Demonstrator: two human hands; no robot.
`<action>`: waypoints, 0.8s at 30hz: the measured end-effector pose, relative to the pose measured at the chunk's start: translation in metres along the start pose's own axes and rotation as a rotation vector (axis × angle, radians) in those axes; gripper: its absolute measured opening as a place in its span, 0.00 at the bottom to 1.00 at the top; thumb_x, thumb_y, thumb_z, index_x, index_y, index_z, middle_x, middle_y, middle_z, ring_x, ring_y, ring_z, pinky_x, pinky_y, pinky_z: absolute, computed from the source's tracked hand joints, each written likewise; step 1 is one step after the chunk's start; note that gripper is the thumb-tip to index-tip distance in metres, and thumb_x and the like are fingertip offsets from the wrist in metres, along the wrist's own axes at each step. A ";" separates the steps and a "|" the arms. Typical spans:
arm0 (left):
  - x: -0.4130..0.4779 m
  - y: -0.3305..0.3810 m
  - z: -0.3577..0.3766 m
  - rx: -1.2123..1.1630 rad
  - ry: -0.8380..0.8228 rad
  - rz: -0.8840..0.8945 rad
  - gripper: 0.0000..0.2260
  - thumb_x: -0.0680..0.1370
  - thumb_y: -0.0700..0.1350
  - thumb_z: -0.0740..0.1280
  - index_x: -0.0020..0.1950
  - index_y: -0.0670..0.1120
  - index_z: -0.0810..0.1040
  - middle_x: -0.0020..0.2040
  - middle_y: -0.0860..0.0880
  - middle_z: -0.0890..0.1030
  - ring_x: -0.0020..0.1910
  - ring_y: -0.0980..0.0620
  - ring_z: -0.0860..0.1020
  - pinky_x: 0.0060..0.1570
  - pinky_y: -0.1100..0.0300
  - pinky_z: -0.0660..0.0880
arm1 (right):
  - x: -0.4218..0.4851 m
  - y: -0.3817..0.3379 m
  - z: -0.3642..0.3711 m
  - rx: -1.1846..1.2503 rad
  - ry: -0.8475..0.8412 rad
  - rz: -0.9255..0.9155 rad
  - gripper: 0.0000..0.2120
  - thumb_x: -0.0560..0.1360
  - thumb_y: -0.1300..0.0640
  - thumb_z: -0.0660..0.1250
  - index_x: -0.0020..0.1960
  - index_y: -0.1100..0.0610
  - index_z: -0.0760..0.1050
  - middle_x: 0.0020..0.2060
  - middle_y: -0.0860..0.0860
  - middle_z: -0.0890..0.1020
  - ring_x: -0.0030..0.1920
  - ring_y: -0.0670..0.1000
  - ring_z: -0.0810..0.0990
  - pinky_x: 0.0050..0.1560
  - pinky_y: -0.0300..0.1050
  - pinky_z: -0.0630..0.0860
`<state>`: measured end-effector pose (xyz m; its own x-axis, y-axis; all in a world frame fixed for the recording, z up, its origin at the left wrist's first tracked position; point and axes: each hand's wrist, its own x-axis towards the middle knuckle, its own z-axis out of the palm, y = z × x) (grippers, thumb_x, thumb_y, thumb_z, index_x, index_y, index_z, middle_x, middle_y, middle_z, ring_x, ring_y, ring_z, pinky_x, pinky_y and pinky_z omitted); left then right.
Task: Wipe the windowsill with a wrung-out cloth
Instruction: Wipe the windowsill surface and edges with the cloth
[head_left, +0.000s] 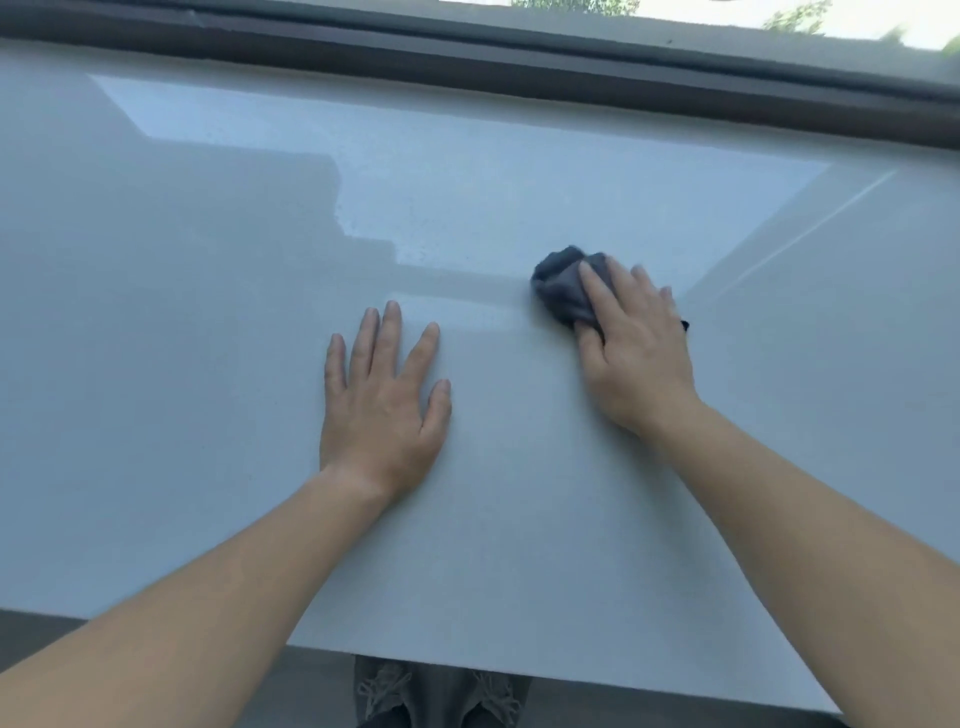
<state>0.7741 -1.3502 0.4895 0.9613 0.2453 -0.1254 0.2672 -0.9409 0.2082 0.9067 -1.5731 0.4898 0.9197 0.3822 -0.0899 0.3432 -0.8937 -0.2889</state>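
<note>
The wide, glossy white windowsill (208, 364) fills most of the view. A bunched dark grey cloth (563, 288) lies on it right of centre. My right hand (631, 348) presses down on the cloth, fingers spread over it, thumb against its near side; most of the cloth is hidden under the palm. My left hand (382, 400) rests flat on the sill to the left of the cloth, fingers apart, holding nothing. A faint streak runs on the sill from the cloth toward the left.
A dark window frame (467, 67) runs along the far edge of the sill, with glass and greenery beyond it. The sill's near edge (571, 670) drops to a grey floor where a pair of shoes (441, 696) shows.
</note>
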 end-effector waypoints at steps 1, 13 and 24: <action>0.000 0.000 0.000 -0.005 -0.001 -0.001 0.28 0.80 0.59 0.46 0.80 0.55 0.53 0.82 0.48 0.45 0.80 0.51 0.39 0.77 0.45 0.38 | 0.011 -0.002 0.000 0.023 0.031 0.102 0.27 0.80 0.49 0.52 0.79 0.47 0.55 0.79 0.50 0.56 0.79 0.57 0.52 0.78 0.57 0.44; 0.019 0.001 -0.013 -0.135 0.090 0.003 0.24 0.79 0.57 0.52 0.71 0.49 0.71 0.73 0.41 0.66 0.74 0.43 0.60 0.76 0.41 0.47 | 0.067 0.007 -0.008 -0.035 0.030 0.155 0.28 0.81 0.48 0.51 0.80 0.48 0.52 0.80 0.50 0.54 0.79 0.58 0.51 0.78 0.57 0.44; 0.168 0.005 -0.025 -0.203 0.053 0.082 0.25 0.81 0.54 0.50 0.78 0.50 0.60 0.81 0.45 0.52 0.80 0.48 0.46 0.77 0.46 0.39 | 0.117 0.005 -0.009 -0.055 0.016 -0.006 0.27 0.81 0.48 0.52 0.79 0.47 0.54 0.79 0.50 0.57 0.78 0.57 0.53 0.78 0.57 0.46</action>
<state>0.9391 -1.3082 0.4934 0.9811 0.1869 -0.0497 0.1908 -0.8933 0.4069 1.0181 -1.5346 0.4861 0.9202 0.3846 -0.0727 0.3587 -0.9029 -0.2369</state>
